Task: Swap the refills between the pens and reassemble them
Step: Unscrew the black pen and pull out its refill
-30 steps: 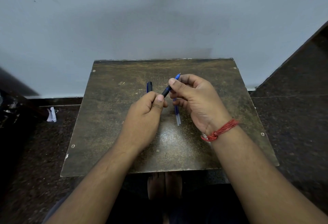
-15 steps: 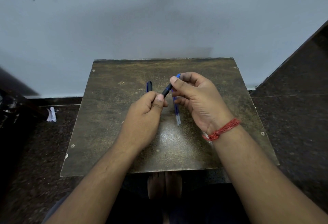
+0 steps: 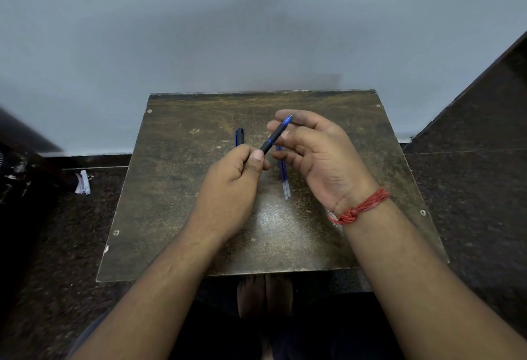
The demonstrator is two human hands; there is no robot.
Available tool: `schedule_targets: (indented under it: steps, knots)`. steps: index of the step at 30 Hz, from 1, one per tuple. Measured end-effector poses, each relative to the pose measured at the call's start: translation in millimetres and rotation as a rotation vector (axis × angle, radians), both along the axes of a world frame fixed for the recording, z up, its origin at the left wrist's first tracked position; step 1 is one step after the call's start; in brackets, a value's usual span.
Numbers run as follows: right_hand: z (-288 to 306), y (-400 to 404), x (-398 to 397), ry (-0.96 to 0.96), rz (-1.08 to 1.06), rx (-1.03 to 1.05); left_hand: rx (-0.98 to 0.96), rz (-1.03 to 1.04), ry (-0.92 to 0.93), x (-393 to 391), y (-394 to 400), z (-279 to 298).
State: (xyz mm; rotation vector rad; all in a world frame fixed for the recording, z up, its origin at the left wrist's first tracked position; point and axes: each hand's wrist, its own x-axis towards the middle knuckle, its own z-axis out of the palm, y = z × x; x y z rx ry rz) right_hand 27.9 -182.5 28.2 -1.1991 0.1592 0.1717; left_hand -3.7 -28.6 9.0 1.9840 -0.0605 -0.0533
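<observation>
My left hand (image 3: 232, 185) is shut on a pen (image 3: 274, 135) with a black grip and a blue tip, and the pen points up and to the right. My right hand (image 3: 322, 157) is beside the tip with its palm turned toward me and its fingers apart, curled loosely around the tip without gripping it. Two thin refills (image 3: 285, 181), blue with clear ends, lie on the table under my right hand. A dark blue pen part (image 3: 239, 137) lies on the table just behind my left hand, mostly hidden by it.
The small worn brown table (image 3: 171, 245) stands against a grey wall. A crumpled scrap of paper (image 3: 82, 187) lies on the dark floor at the left. A person's bare feet (image 3: 265, 297) show under the table's near edge.
My right hand let go of the pen's front end, rolled palm-up and spread its fingers, so the blue tip now shows. My left hand stayed in place with the pen.
</observation>
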Motion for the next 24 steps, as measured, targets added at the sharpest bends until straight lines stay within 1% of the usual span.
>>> schedule_targets:
  steps: [3,5,8,13,15,17,21,24]
  knots:
    - [-4.3,2.9,0.5,-0.004,-0.013,-0.100,-0.003,-0.002,0.000,0.0,-0.1,-0.2]
    - [-6.6,3.5,1.2,-0.018,-0.023,-0.110,0.003,-0.001,0.001,0.2,-0.2,-0.6]
    - [-6.3,2.8,1.7,-0.030,-0.030,-0.090,0.009,0.003,0.004,0.1,0.0,-0.4]
    - [-2.1,-0.1,0.8,-0.033,0.024,0.047,0.004,0.011,0.000,-0.2,-0.1,0.5]
    - [-1.0,-1.3,0.6,-0.021,0.032,0.066,0.003,0.012,0.001,0.1,-0.2,-0.2]
    - [-1.7,0.0,0.6,-0.012,0.007,0.036,0.001,0.015,0.002,0.4,0.0,-0.9]
    - [-6.9,3.3,1.8,-0.010,-0.027,-0.124,-0.005,0.008,0.008,0.7,-0.3,-1.7]
    - [-8.9,1.9,2.6,-0.032,-0.029,-0.156,-0.001,0.011,0.005,1.2,0.0,-2.4]
